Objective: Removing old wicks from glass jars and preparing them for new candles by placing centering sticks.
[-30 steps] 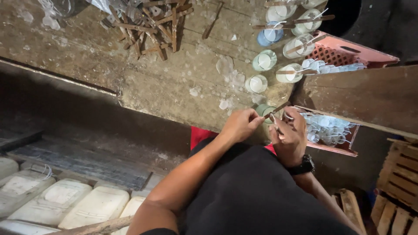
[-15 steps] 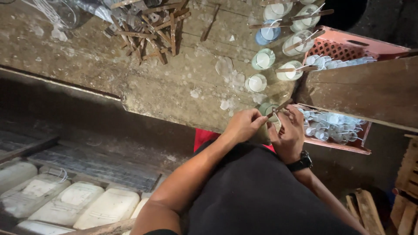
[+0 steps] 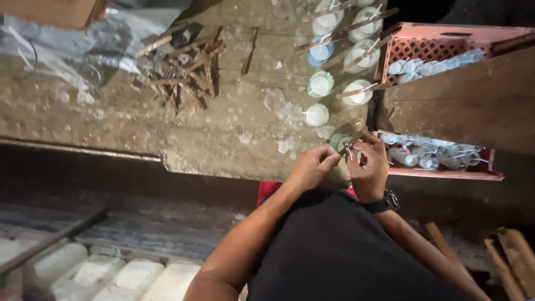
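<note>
1. Both hands sit together at the near edge of the worktop (image 3: 223,139). The left hand (image 3: 313,165) has its fingers bunched narrow, tips pinched toward the right hand, though what it's gripping is too small to tell.
2. The right hand (image 3: 369,164), wristwatch (image 3: 382,203) on it, is curled and pinching a thin stick (image 3: 352,140) laid over a small glass cup (image 3: 338,141), right at the fingertips.
3. More white-filled cups (image 3: 320,83) with sticks across them run away from the hands in a line.
4. The worktop is rough, splattered with white wax, with a scrap wood pile (image 3: 184,67) farther back.
5. To the right, a red crate (image 3: 446,47), and a nearer red tray (image 3: 446,170) holding small white pieces.
6. Pale blocks (image 3: 134,276) lie below on the dark floor.
</note>
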